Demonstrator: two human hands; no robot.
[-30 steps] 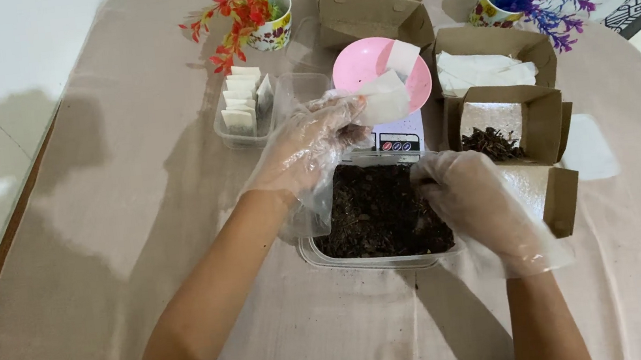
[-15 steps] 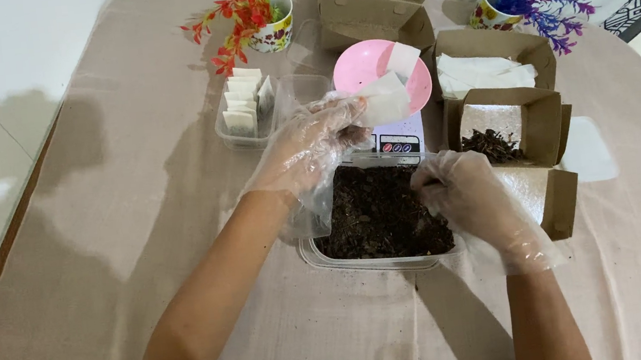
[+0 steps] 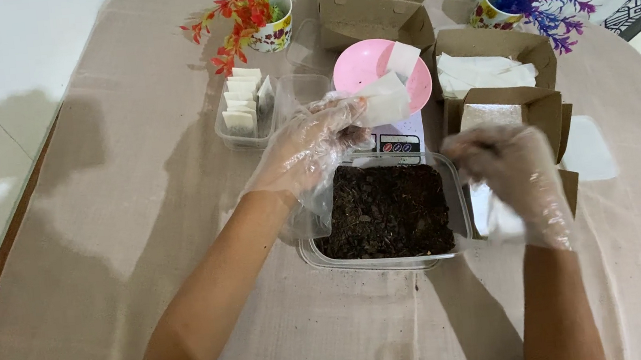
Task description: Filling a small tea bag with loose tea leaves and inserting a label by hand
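My left hand, in a clear plastic glove, holds a small white paper sachet by its edge, just in front of a pink bowl. Below it stands a clear plastic tub full of dark crumbly material. My right hand, also gloved, hovers blurred to the right of the tub, over an open brown cardboard box. Its fingers are curled, and I cannot tell whether they pinch anything.
The pink bowl sits on a small white scale. A clear tray of white sachets stands at the left. Two more brown boxes stand behind. Cups with red flowers and purple flowers stand at the back.
My right hand has lifted out of the tub of dark material and moved right, over the cardboard box. The left hand still holds the sachet in about the same place.
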